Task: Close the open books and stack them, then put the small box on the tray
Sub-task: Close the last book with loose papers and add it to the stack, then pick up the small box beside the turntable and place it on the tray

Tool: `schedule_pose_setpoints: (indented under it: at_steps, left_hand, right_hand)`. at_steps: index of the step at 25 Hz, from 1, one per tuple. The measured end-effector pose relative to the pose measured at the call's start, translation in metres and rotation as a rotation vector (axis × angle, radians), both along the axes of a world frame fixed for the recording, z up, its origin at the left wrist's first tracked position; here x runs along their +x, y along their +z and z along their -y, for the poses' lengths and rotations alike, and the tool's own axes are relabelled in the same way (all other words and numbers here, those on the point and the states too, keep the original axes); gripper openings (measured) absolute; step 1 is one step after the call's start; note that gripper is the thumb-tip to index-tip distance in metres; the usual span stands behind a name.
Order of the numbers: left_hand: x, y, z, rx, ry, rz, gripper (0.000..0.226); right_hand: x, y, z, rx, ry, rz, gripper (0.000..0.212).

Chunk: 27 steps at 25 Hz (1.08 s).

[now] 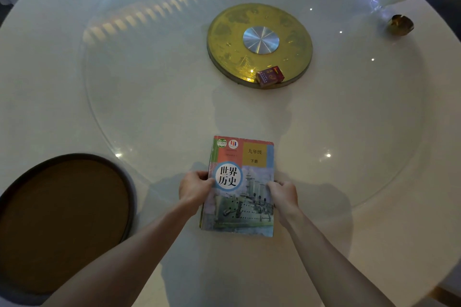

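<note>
Both hands grip a closed textbook at the near side of a round white table.

The left hand (193,188) clasps the left edge of the colourful paperback textbook with a warship on its cover (240,187), fingers curled round the spine; the right hand (283,194) pinches the right edge, thumb on the cover. Whether another book lies under it, I cannot tell. The small dark red box (270,76) sits at the near edge of the gold disc (259,42) under the glass turntable (149,77), well apart from the round brown tray with a dark rim (62,222) at the left.
</note>
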State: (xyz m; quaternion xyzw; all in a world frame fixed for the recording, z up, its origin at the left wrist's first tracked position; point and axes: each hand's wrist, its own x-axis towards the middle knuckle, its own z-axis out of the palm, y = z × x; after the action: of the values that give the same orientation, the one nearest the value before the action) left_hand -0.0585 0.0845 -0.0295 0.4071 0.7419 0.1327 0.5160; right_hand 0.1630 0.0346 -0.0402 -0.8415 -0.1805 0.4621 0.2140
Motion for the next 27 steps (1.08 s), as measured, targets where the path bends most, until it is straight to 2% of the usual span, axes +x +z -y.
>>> schedule_pose_setpoints:
  at_steps: [5, 10, 13, 15, 18, 21, 25, 27]
  left_hand:
    - [0.022, 0.003, -0.034, 0.032, 0.005, 0.056, 0.024]
    - [0.037, 0.003, -0.062, 0.065, -0.145, -0.066, 0.022]
    - [0.035, 0.009, -0.095, 0.144, -0.162, -0.209, 0.043]
    - [0.042, 0.017, -0.138, 0.232, -0.135, -0.164, 0.049]
    - [0.079, 0.028, -0.204, 0.272, -0.206, 0.038, 0.045]
    - [0.123, 0.030, -0.251, 0.324, -0.266, 0.096, 0.048]
    - [0.161, 0.014, -0.291, 0.330, -0.262, 0.130, 0.052]
    - [0.169, 0.005, -0.303, 0.341, -0.289, 0.123, 0.055]
  right_hand:
    - [0.023, 0.009, -0.039, 0.084, 0.003, -0.006, 0.029]
    - [0.039, 0.012, -0.064, 0.087, 0.058, 0.024, 0.028]
    - [0.053, 0.015, -0.082, 0.097, 0.082, 0.108, 0.021]
    - [0.067, 0.021, -0.118, 0.152, 0.060, 0.174, 0.022]
    - [0.085, 0.031, -0.187, 0.273, 0.013, 0.014, 0.028]
    - [0.093, 0.032, -0.237, 0.336, -0.001, -0.135, 0.039]
    - [0.104, 0.021, -0.278, 0.339, -0.005, -0.200, 0.058]
    - [0.109, 0.014, -0.290, 0.332, 0.004, -0.258, 0.053]
